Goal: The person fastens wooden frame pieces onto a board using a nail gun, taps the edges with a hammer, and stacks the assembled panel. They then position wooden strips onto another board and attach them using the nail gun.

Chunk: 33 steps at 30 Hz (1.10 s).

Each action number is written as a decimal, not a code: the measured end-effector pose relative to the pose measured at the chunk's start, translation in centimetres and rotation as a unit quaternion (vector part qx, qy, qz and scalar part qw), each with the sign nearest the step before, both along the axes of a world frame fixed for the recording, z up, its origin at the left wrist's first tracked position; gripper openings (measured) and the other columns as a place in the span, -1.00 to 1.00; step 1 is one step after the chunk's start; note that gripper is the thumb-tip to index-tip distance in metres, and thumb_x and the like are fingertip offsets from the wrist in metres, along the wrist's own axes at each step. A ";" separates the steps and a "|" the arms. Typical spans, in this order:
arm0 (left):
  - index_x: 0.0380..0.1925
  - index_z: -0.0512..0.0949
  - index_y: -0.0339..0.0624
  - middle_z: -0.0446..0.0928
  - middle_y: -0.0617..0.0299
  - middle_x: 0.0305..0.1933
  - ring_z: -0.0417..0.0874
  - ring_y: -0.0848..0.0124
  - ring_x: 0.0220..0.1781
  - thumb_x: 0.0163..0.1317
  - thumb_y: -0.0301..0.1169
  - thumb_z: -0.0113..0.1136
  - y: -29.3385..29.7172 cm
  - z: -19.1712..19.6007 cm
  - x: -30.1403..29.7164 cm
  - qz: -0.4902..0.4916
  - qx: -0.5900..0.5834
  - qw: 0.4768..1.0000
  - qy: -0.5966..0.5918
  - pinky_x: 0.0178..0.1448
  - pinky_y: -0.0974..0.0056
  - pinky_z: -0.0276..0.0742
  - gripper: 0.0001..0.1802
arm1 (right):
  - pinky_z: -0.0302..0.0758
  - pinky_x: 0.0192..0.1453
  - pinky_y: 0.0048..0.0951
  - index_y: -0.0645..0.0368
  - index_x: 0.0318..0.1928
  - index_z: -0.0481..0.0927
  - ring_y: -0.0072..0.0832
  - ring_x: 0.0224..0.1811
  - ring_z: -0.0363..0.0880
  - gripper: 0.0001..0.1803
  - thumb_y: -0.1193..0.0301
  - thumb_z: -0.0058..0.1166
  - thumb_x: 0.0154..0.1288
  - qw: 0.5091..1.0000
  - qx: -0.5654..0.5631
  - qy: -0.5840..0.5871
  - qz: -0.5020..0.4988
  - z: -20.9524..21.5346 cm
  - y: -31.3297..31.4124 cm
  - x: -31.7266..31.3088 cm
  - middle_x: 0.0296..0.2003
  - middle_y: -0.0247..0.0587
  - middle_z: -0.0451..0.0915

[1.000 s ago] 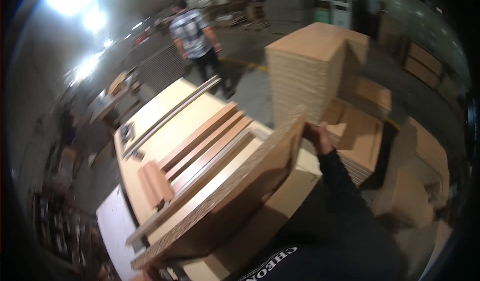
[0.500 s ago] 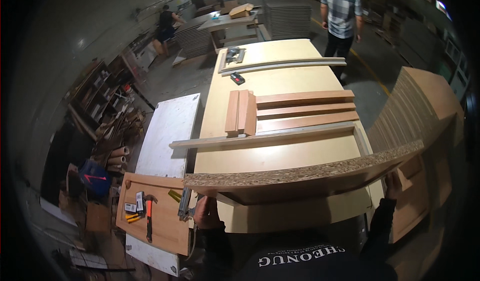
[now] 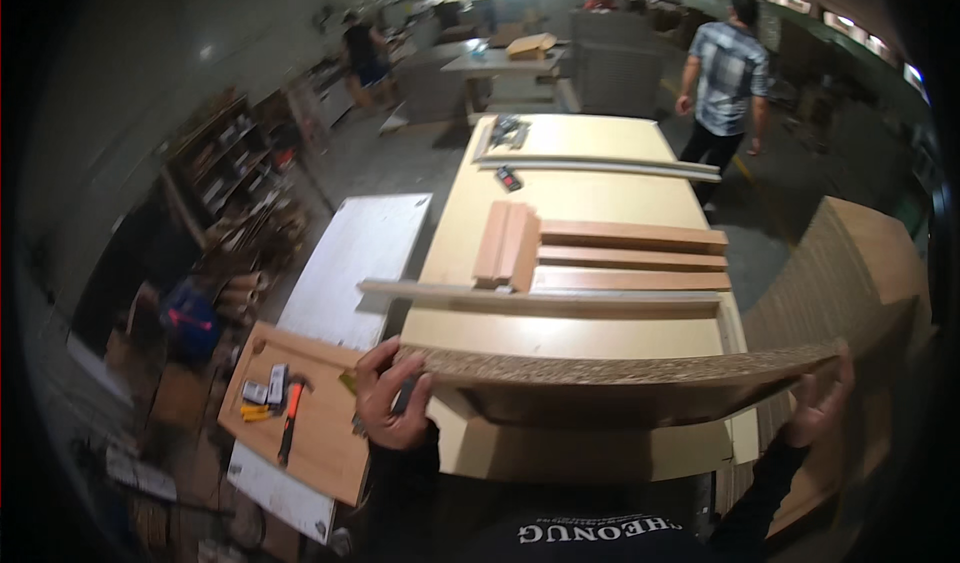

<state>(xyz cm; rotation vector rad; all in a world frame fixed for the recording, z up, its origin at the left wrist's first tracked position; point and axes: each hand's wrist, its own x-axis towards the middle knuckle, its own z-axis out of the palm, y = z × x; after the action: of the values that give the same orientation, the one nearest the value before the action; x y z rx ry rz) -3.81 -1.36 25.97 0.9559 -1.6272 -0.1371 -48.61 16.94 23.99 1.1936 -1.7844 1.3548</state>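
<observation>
A wood-faced particleboard panel (image 3: pixel 620 403) stands on edge in front of me, its rough chip edge facing up, above the near end of the pale worktable. My left hand (image 3: pixel 393 398) is at its left end, fingers bent around the corner with the thumb apart. At the right end, my right hand (image 3: pixel 822 403) presses against the panel with its fingers pointing up. Between them the panel is held nearly level. What its lower edge rests on is hidden. Just beyond lies a wood frame (image 3: pixel 560 300) of long strips on the worktable (image 3: pixel 590 195).
Reddish wood pieces (image 3: pixel 630 258) lie mid-table, with a small black-red tool (image 3: pixel 509 179) farther back. To the left, a brown board (image 3: pixel 335 453) carries a hammer (image 3: pixel 291 418) and small boxes. Stacked panels (image 3: pixel 820 293) stand at right. A person (image 3: pixel 727 78) is beyond the table.
The panel's right end has come down, so it sits more level. Both hands have shifted up along its ends, fingers now more spread. My view has tilted up, and the person has stepped.
</observation>
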 end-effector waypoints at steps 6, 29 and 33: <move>-0.35 0.61 -0.14 0.47 0.00 -0.13 0.52 0.18 -0.10 -0.18 -0.62 0.28 0.5 -0.8 3.1 0.008 -0.002 1.000 -0.011 -0.02 0.23 0.46 -0.70 | 0.24 0.20 -0.10 0.17 0.04 0.43 -0.18 0.06 0.44 -0.35 0.14 0.26 -0.09 0.873 0.313 0.184 0.324 7.4 -9.8 17.7 -0.03 -0.05 0.48; -0.02 0.40 -0.20 0.35 -0.01 0.13 0.32 0.11 0.19 -0.02 -0.24 0.20 1.9 -32.3 39.7 0.482 0.285 0.803 -0.203 0.27 0.12 0.18 -0.46 | 0.47 -0.08 -0.34 0.11 -0.29 0.60 -0.27 -0.17 0.60 -0.75 0.50 0.20 -0.10 0.883 0.179 0.201 0.384 7.8 -15.5 33.3 -0.21 -0.14 0.61; 0.03 0.37 0.05 0.49 0.20 -0.20 0.53 0.26 -0.11 -0.05 -0.30 0.15 1.0 -33.5 40.8 0.533 0.474 0.640 -0.283 -0.03 0.14 0.45 -0.47 | 0.51 -0.17 -0.39 -0.01 -0.15 0.61 -0.38 -0.18 0.60 -0.59 0.51 0.21 -0.14 0.874 0.223 0.208 0.379 6.3 -16.1 32.3 -0.16 -0.28 0.60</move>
<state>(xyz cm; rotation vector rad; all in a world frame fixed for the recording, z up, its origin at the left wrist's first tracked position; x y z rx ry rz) 36.95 -0.39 -7.56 2.8917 -1.1395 0.1853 -16.26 0.85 30.33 2.4115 -1.3790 0.9284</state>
